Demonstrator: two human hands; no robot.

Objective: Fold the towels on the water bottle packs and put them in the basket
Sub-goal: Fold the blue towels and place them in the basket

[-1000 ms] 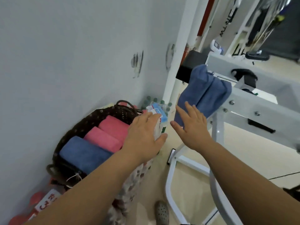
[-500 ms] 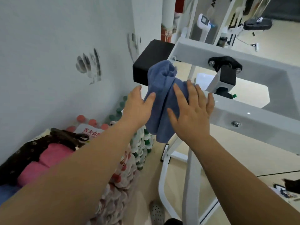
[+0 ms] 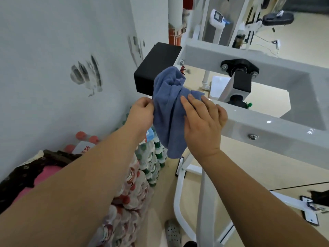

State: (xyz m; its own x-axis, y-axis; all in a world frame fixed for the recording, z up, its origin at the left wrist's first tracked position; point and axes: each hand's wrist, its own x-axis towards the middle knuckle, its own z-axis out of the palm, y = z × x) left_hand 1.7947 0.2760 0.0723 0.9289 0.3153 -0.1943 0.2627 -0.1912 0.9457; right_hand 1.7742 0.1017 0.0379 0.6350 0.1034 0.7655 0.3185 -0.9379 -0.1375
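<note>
Crumpled soft blue towel (image 3: 169,122) hangs; left hand (image 3: 142,115) pinches edge; right hand (image 3: 204,123) grips bunched folds.

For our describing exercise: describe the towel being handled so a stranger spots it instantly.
Find the white metal frame beside the grey wall. Over its near beam hangs the blue towel, gripped by the left hand and right hand. It is blue and crumpled; the basket holds a pink towel.
</note>
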